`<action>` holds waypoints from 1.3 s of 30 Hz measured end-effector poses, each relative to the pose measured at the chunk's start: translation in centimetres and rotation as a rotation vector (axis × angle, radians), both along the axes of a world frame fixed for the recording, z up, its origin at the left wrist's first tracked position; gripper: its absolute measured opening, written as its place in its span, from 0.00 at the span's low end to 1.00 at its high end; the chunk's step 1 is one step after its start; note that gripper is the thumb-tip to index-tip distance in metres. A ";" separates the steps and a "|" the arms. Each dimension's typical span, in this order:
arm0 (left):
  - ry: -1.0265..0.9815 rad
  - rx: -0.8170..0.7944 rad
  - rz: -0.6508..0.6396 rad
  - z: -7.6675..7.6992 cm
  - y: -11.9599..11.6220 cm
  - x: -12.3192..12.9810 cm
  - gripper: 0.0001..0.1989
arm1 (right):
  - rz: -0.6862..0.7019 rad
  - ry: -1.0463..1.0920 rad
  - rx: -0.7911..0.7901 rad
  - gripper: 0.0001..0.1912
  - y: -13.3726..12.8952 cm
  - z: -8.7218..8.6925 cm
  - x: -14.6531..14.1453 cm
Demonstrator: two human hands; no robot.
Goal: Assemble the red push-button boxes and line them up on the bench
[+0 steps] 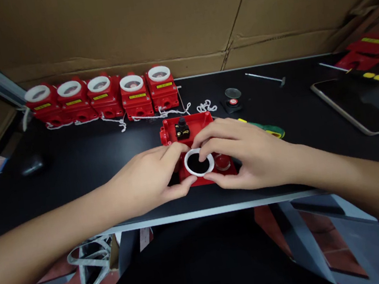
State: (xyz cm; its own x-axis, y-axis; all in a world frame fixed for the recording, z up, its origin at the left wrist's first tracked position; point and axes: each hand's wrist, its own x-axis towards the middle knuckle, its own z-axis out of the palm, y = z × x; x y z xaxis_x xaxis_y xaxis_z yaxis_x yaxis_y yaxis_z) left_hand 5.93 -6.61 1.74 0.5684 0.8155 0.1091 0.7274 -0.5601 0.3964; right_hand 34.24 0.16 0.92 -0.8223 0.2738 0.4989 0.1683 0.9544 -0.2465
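A white ring (188, 167) with a dark opening sits over a red cover (202, 180) near the table's front edge. My left hand (152, 175) pinches the ring's left side between thumb and fingers. From the right, my right hand (247, 150) curls round it, thumb at the lower rim and one fingertip over the opening. Just behind stands an open red box (199, 121) with a black switch block (182, 130) inside. A round red part (222, 161) shows partly beneath my right hand.
Several red boxes with white rings (136, 103) line the back left, with white cord (150, 116) before them. A clear disc (233, 93), green-handled scissors (274, 130), a metal T-shaped tool (265, 77), a phone (357, 106) and a yellow-black screwdriver (369, 76) lie rightward. Cardboard (123, 24) walls the back.
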 end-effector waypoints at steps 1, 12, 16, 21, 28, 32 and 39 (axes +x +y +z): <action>0.001 -0.008 0.003 0.0 0.0 0.0 0.12 | 0.002 0.004 -0.003 0.09 0.0 0.1 0.0; -0.036 -0.017 -0.027 0.0 0.1 0.1 0.10 | -0.102 0.022 0.014 0.21 -0.5 -0.6 -0.8; -0.019 -0.013 -0.036 0.0 0.0 0.1 0.12 | -0.134 -0.011 0.021 0.23 -0.6 -0.7 -0.7; 0.017 0.027 -0.036 0.1 -0.1 0.1 0.15 | -0.087 -0.017 0.007 0.23 -0.4 -0.4 -0.3; -0.009 -0.012 -0.043 0.3 0.1 0.0 0.17 | -0.021 0.060 0.019 0.16 -0.2 -0.4 -0.4; -0.029 -0.044 -0.051 0.6 0.1 -0.2 0.16 | -0.030 0.062 0.019 0.17 -0.2 -0.6 -0.5; -0.132 -0.016 -0.094 0.0 0.4 -0.4 0.18 | -0.042 0.069 0.039 0.16 -0.1 -0.7 -0.5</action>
State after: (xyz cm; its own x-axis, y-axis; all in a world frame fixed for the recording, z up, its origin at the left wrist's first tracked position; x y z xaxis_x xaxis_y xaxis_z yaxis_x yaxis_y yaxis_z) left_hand 5.48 -6.16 1.75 0.6237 0.7617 0.1756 0.6131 -0.6161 0.4945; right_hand 33.74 0.03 0.22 -0.7735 0.2864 0.5654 0.1923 0.9561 -0.2213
